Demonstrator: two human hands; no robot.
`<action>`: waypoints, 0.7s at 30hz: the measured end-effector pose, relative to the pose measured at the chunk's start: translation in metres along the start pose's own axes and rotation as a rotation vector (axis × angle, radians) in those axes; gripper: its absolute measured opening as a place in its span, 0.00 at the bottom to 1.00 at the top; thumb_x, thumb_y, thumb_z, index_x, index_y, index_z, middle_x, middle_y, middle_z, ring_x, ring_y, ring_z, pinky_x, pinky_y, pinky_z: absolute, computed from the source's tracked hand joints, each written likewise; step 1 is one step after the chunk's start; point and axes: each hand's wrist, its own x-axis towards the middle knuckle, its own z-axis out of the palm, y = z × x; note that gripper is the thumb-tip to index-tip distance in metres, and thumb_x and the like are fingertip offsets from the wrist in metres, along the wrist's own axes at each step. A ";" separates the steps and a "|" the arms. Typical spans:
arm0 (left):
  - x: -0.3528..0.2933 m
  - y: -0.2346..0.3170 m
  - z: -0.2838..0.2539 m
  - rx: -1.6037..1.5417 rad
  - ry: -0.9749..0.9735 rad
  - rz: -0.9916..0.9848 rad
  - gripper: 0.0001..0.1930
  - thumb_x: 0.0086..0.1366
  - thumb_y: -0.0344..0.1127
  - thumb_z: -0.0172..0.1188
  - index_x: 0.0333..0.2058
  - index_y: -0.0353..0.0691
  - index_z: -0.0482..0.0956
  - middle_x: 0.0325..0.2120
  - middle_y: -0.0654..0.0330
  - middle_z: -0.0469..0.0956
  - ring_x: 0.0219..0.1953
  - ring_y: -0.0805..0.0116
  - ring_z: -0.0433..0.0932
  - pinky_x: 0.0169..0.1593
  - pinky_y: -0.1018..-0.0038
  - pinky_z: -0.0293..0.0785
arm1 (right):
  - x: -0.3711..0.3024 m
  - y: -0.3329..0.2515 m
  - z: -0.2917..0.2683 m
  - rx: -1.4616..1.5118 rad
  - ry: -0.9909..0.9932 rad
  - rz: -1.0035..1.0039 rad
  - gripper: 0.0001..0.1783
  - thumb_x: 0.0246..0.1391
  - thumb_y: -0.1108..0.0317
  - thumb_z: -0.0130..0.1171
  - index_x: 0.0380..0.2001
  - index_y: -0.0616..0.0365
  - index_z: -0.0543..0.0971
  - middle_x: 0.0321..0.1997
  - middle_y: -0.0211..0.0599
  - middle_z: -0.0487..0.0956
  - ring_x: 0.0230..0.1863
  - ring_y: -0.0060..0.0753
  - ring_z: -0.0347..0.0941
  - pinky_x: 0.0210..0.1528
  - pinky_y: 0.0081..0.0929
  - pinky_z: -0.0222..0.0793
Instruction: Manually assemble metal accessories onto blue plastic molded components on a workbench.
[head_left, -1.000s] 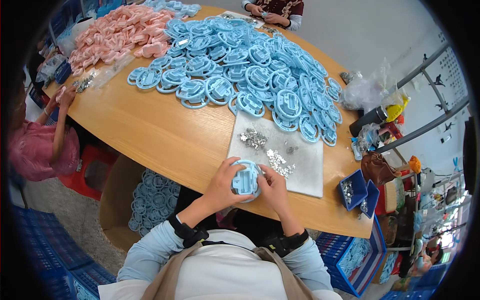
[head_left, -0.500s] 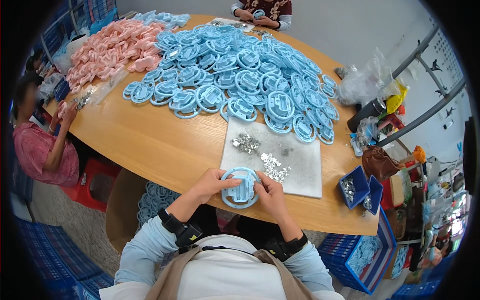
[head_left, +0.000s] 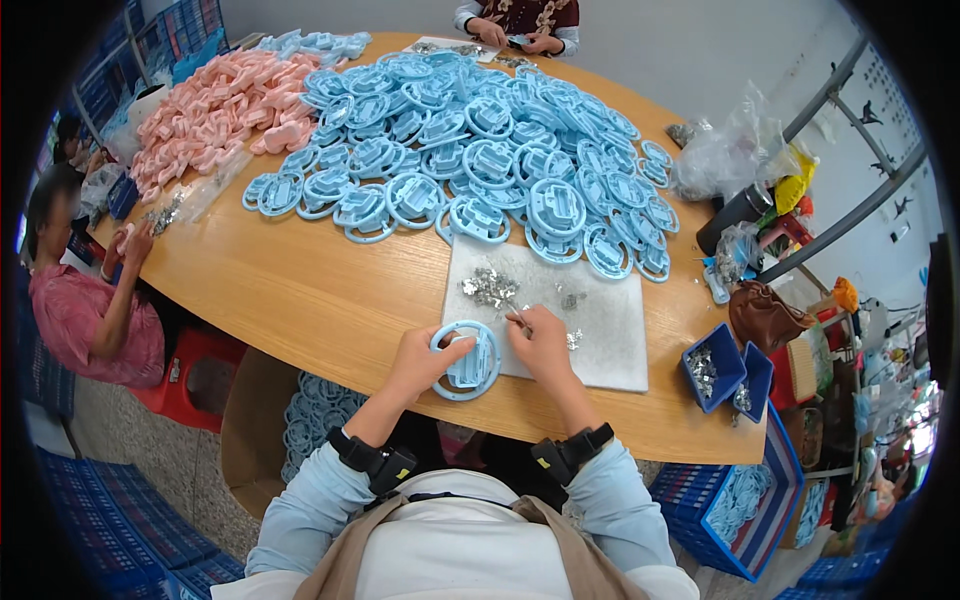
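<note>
One blue ring [head_left: 470, 378] is held at the near edge of the surface [head_left: 320, 280], by the near left corner of the mat [head_left: 615, 345]. The left hand [head_left: 415, 362] is closed on the ring's left side, thumb across its inner block. The right hand [head_left: 541, 343] is over the mat, fingers bent and drawn together at the metal pieces [head_left: 490, 288]; whether it grips one cannot be told.

The pieces on the mat form three groups: one dark heap, one small grey cluster and one bright cluster partly hidden by the right hand. Two blue bins [head_left: 698, 392] right of the mat also contain metal pieces. One blue pile [head_left: 480, 160] and one pink pile [head_left: 220, 110] lie beyond; their parts are too many to count. One carton [head_left: 245, 430] and one crate [head_left: 680, 500] below contain blue parts.

Two black wrist bands [head_left: 375, 463] are worn, one per arm; their small yellow marks are unreadable.

Difference from the frame half a second earlier: both hands were on the ring; the right hand has since moved off it to the metal pieces.
</note>
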 end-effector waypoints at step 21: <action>-0.002 -0.022 -0.016 0.583 0.238 0.648 0.17 0.52 0.33 0.65 0.39 0.31 0.74 0.39 0.51 0.74 0.42 0.56 0.73 0.46 0.68 0.69 | -0.017 0.044 -0.079 -0.085 0.075 0.263 0.09 0.43 0.72 0.59 0.31 0.62 0.81 0.30 0.46 0.78 0.30 0.42 0.74 0.34 0.31 0.69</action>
